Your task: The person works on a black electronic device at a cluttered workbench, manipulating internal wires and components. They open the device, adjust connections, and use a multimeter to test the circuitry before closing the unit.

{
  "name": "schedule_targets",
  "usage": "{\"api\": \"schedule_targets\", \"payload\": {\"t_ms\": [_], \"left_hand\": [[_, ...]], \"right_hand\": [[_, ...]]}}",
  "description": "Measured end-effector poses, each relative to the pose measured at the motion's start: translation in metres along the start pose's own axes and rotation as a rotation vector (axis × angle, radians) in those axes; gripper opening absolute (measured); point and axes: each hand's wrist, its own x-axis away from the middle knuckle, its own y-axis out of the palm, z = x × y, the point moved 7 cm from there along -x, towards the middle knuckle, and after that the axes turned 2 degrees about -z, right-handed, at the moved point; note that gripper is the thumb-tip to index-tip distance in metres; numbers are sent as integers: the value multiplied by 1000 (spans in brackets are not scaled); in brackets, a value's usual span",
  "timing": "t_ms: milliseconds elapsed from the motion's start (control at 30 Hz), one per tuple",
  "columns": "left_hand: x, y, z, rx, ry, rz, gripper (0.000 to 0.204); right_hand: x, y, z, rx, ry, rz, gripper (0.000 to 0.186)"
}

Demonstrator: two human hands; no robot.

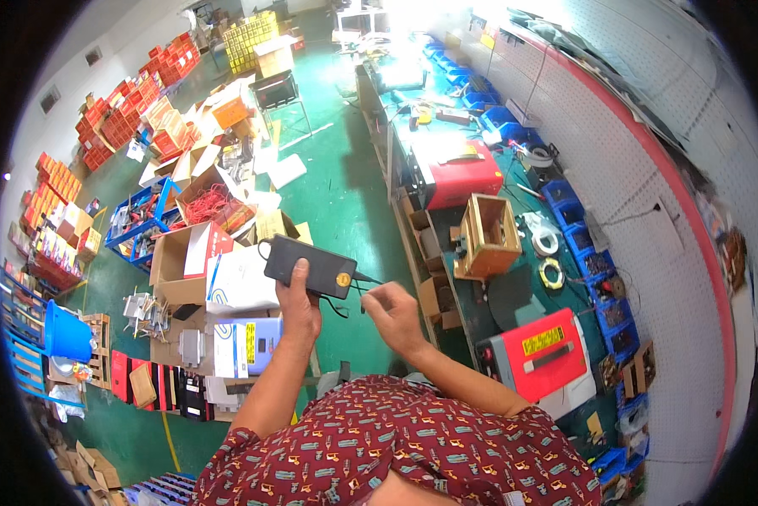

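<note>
One oblong, corded black box (320, 268).

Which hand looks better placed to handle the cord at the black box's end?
Probably the right hand: it is beside the cord, while the left hand is gripping the black box. I can't tell if the right already holds the cord.

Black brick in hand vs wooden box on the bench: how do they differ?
The black brick is held in the left hand; the wooden box stands on the bench.
The black brick is closed; the wooden box is open-faced.
The black brick is flat; the wooden box is deeper.
Both are roughly rectangular.
</note>
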Motion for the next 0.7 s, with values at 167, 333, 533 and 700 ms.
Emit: {"api": "schedule_targets", "payload": {"t_ms": [167,333,533,700], "left_hand": [[-84,25,-14,96,24,-39,50],[-197,27,-47,-101,-116,-290,52],[-358,31,-43,-496,-261,-671,68],[-512,-15,-54,-782,-256,-577,41]], "right_hand": [[-109,62,38,-755,494,-190,47],[-239,68,58,-932,443,-84,43],[-416,31,90,-902,442,-20,32],[-544,-11,73,-787,325,43,36]]}}
